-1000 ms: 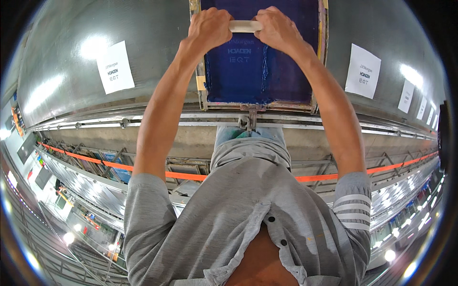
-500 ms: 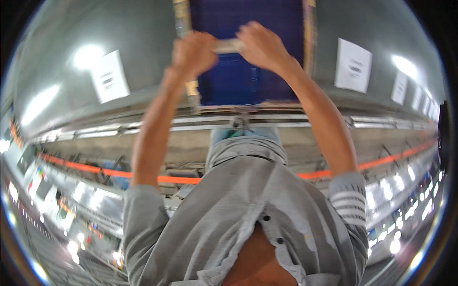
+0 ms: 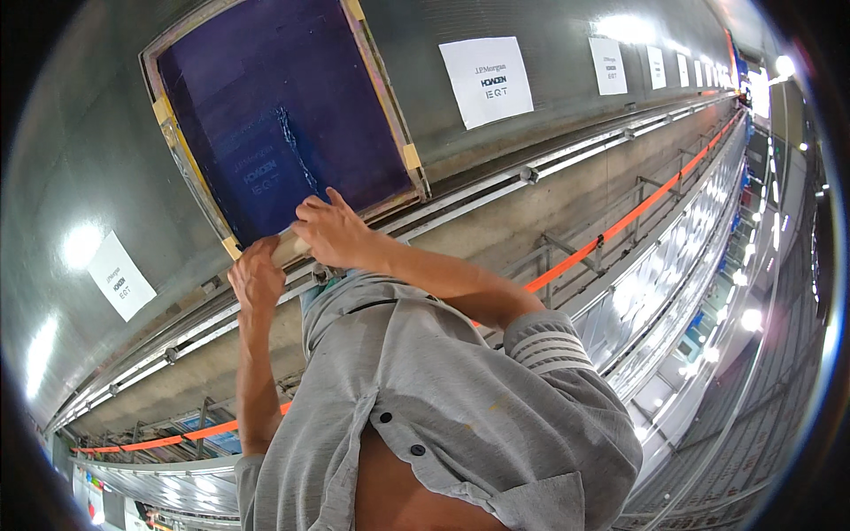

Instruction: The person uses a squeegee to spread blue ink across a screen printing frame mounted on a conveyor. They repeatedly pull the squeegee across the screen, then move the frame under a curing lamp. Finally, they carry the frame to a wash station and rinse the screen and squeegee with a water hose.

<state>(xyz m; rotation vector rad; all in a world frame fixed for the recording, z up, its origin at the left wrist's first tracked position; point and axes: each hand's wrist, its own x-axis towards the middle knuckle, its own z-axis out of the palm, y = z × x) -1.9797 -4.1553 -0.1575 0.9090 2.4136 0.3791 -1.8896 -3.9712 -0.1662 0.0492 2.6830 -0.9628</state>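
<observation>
Dark grey table surface as background. Left hand clenched around the left end of a pale handle; right hand grasping the right end, one finger raised. Handle position: near edge of a framed purple screen. Beyond: white printed sheets left and right; metal rail along the table's near side.

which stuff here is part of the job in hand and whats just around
Part of the job:
pale handle, held by left hand and right hand
blue screen in its taped frame
white sheet, likely: similar marks show on the screen

Just around:
orange strip
bright lights
</observation>
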